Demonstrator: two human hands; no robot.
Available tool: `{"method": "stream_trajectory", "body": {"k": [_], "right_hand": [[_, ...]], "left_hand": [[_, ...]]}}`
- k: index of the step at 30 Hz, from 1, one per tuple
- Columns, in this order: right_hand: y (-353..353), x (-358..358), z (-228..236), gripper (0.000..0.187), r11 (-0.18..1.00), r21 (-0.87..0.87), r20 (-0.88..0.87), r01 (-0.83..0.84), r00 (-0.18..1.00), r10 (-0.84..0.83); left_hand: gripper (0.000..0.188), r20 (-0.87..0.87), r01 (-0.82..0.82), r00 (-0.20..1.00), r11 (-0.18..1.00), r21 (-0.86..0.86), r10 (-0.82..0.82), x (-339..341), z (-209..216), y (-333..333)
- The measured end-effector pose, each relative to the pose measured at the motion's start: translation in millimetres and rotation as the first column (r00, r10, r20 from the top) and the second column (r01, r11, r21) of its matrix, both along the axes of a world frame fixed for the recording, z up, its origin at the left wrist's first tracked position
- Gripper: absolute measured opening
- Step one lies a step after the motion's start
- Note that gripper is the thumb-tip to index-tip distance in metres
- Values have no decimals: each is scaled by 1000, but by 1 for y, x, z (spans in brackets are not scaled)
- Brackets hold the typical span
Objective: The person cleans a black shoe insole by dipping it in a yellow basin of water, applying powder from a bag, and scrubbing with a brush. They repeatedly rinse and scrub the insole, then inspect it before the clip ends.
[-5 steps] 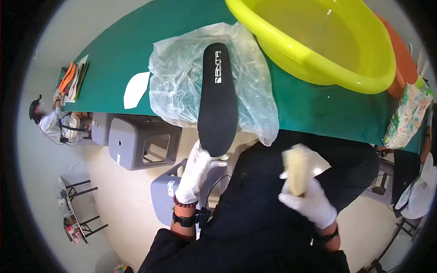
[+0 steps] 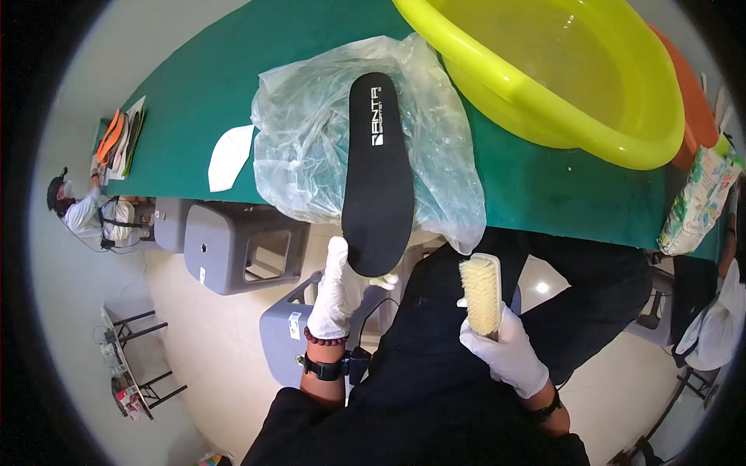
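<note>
A black shoe insole with white print lies lengthwise over a crumpled clear plastic bag, its heel jutting past the table's near edge. My left hand, in a white glove, holds that heel: the thumb is at its left side and the fingers go underneath, partly hidden. In my gloved right hand is a scrub brush with cream bristles facing left and up. The brush is in front of the table edge, over my dark clothing, apart from the insole.
A yellow-green basin holding cloudy water stands at the far right of the green table, with an orange basin behind it. A white sheet piece lies left of the bag. Grey stools stand below; a person sits far left.
My right hand and the brush have shifted slightly left and down, and the bristles now show sharply. The left hand keeps its hold on the insole's heel.
</note>
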State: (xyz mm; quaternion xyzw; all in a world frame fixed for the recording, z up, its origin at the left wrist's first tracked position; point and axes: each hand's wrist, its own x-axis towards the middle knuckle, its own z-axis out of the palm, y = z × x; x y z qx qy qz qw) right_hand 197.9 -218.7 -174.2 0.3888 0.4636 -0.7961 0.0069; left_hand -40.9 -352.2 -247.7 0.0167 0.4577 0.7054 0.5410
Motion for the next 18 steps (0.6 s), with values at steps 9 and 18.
{"method": "stream_trajectory", "body": {"k": [9, 18], "right_hand": [[15, -25, 2, 43, 974, 225, 25, -40, 999, 35], [6, -23, -9, 31, 960, 277, -23, 34, 999, -29]], "left_hand": [[114, 688, -41, 641, 880, 474, -340, -11, 22, 42], [94, 363, 100, 903, 936, 338, -228, 4, 45, 41]]}}
